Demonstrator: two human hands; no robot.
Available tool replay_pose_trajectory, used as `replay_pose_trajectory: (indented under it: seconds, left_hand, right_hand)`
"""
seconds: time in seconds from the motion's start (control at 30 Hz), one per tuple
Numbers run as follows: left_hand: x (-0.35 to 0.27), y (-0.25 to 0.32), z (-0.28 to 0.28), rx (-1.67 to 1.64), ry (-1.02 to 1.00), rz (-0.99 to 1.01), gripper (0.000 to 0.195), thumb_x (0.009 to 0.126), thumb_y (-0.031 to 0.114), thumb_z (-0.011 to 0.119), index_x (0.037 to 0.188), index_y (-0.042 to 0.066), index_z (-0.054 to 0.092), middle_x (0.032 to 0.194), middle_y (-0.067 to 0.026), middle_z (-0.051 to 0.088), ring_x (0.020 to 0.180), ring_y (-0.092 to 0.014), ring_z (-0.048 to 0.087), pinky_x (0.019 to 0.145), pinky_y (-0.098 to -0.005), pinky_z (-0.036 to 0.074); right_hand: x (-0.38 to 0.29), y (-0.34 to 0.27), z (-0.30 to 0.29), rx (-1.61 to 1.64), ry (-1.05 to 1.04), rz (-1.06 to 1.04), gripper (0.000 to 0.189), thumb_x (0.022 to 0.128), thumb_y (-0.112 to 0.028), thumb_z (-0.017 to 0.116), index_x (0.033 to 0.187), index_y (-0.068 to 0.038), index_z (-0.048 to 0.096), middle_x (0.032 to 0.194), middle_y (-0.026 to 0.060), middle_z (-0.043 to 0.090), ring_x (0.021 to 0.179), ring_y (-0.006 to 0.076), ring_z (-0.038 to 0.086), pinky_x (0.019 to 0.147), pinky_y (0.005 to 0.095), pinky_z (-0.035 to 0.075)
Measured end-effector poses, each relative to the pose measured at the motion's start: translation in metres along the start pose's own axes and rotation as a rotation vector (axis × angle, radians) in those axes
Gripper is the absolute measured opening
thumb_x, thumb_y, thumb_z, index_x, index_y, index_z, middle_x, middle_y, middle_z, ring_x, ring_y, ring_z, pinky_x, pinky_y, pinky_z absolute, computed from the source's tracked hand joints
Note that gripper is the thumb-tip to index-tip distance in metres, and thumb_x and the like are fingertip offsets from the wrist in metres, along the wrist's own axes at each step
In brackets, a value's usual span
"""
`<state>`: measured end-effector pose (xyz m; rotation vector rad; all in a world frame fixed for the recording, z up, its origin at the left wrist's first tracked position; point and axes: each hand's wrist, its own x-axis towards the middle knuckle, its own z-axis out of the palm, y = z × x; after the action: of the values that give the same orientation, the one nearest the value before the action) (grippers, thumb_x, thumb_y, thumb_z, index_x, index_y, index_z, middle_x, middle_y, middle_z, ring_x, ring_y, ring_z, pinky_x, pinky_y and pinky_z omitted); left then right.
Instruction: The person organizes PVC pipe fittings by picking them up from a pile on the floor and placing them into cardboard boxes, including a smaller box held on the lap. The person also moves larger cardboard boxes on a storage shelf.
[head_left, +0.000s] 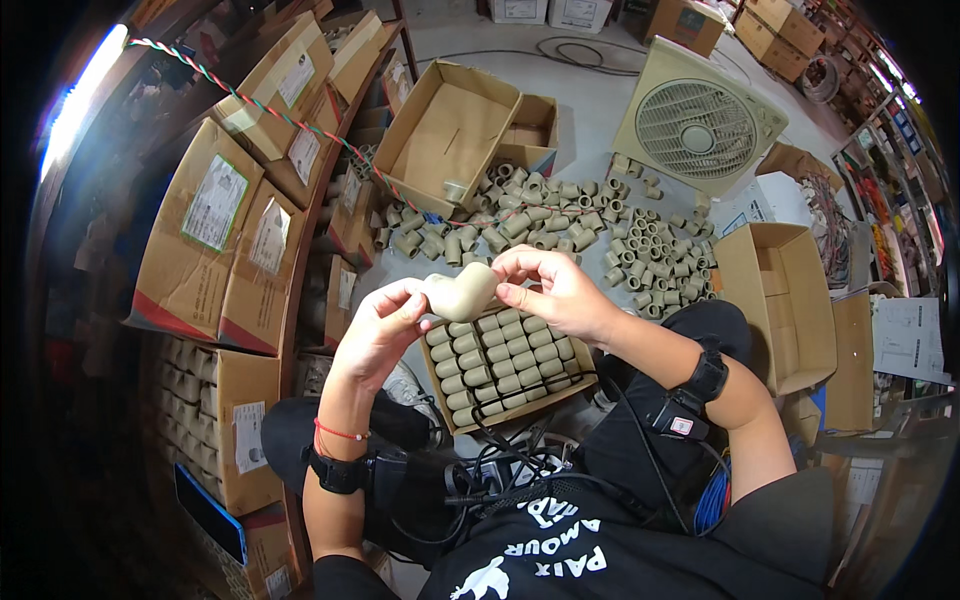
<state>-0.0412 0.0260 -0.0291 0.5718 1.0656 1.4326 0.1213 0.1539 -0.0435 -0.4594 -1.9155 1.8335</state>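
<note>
Between my hands, above a cardboard box, is a beige plastic pipe elbow fitting (463, 294). Its left end is pinched by the thumb and fingers of my left hand (384, 324). At the other end, the fingertips of my right hand (556, 289) grip its rim. The open cardboard box (517, 416) below holds short beige pipe couplings (517, 365) lying in tight rows. Black cables cross the box's near part. Beyond my hands, many loose couplings (517, 223) lie heaped on the floor.
Shelving with labelled cartons (206, 217) and a phone-like device (211, 511) borders my left. Ahead stands an open carton (457, 135); a box fan (696, 124) is ahead right. Another open carton (780, 307) is at my right. A twisted wire (300, 124) hangs across the left side.
</note>
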Motion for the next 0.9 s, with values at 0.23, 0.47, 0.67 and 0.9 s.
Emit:
replay_pose_trajectory:
  seconds: [0.23, 0.47, 0.67, 0.9]
  left_hand:
    - [0.003, -0.004, -0.009, 0.184, 0.043, 0.054, 0.011, 0.073, 0.013, 0.056, 0.079, 0.003, 0.056, 0.071, 0.0019, 0.052, 0.062, -0.005, 0.041, 0.061, -0.0172, 0.034]
    - [0.002, -0.004, -0.014, 0.327, -0.01, 0.11, 0.01, 0.07, 0.012, 0.058, 0.075, 0.004, 0.058, 0.074, 0.0008, 0.053, 0.069, -0.007, 0.047, 0.064, -0.0187, 0.035]
    - [0.003, -0.009, -0.006, 0.9, 0.158, 0.258, 0.016, 0.06, 0.019, 0.067, 0.064, 0.005, 0.059, 0.085, -0.0005, 0.051, 0.078, -0.011, 0.048, 0.066, -0.0237, 0.036]
    - [0.005, -0.007, -0.002, 1.011, -0.008, 0.294, 0.015, 0.058, 0.016, 0.068, 0.063, 0.005, 0.06, 0.084, -0.0019, 0.052, 0.08, -0.013, 0.049, 0.072, -0.0249, 0.036]
  right_hand:
    - [-0.002, 0.003, 0.002, 0.12, -0.106, 0.288, 0.017, 0.074, -0.013, 0.054, 0.088, -0.004, 0.055, 0.075, -0.0012, 0.054, 0.065, 0.0046, 0.047, 0.061, 0.0194, 0.039]
    - [0.001, 0.002, 0.003, -0.028, -0.043, 0.15, 0.02, 0.072, -0.016, 0.057, 0.089, -0.006, 0.054, 0.084, 0.0014, 0.051, 0.065, 0.0057, 0.047, 0.06, 0.0196, 0.041]
    - [-0.006, -0.003, 0.014, -0.39, -0.048, -0.122, 0.023, 0.067, -0.009, 0.058, 0.09, -0.01, 0.054, 0.089, 0.0024, 0.045, 0.076, 0.0111, 0.049, 0.058, 0.022, 0.042]
    - [-0.002, 0.012, 0.02, -0.515, -0.117, -0.264, 0.012, 0.064, -0.013, 0.058, 0.074, -0.008, 0.054, 0.083, 0.006, 0.046, 0.079, 0.0229, 0.049, 0.069, 0.0313, 0.04]
